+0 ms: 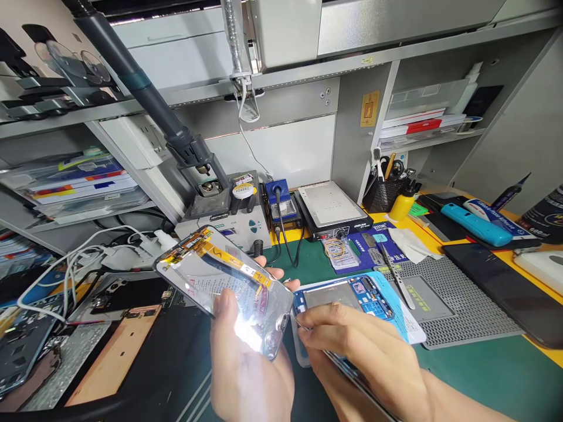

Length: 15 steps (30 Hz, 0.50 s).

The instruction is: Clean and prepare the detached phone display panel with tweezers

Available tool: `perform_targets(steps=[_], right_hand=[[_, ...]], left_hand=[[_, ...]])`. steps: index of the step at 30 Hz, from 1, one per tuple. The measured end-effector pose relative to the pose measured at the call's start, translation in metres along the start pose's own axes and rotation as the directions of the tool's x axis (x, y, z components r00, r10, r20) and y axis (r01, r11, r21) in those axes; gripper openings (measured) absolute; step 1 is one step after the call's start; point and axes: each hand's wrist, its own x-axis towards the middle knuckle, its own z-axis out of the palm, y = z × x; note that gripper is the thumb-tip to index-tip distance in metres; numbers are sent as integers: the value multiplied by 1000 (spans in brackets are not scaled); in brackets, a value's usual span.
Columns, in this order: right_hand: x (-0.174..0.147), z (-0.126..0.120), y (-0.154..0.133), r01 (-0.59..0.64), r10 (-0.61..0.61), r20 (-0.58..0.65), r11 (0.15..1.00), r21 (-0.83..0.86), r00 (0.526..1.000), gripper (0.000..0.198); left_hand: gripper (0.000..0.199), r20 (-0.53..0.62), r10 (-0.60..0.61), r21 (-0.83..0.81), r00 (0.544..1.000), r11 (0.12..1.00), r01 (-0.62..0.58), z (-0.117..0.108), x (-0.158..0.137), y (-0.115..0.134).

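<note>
My left hand [250,357] holds a phone screen [211,275] up at a tilt, thumb on its near face and fingers behind. Its back faces me, with an orange flex cable along the upper part and a bright light reflection near the bottom. My right hand [360,351] pinches slim metal tweezers [352,378], largely covered by the fingers. Their tip is close to the screen's right corner; whether it touches I cannot tell. Behind my right hand lies an opened phone body [373,296] with a blue circuit board, partly hidden by the fingers.
Another pair of tweezers [398,278] lies on a grey perforated mat [470,305]. At the back stand a heating plate [334,205] and a soldering station [281,205]. A dark phone [505,287] lies right. Phone parts and white cables [65,275] crowd the left.
</note>
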Motion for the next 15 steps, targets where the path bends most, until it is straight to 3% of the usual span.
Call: perform_targets(steps=[15], right_hand=[[-2, -3, -4, -22, 28, 56, 994, -105, 998, 23]], left_hand=[[35, -19, -15, 0, 1000, 1000, 15, -1, 0, -1]])
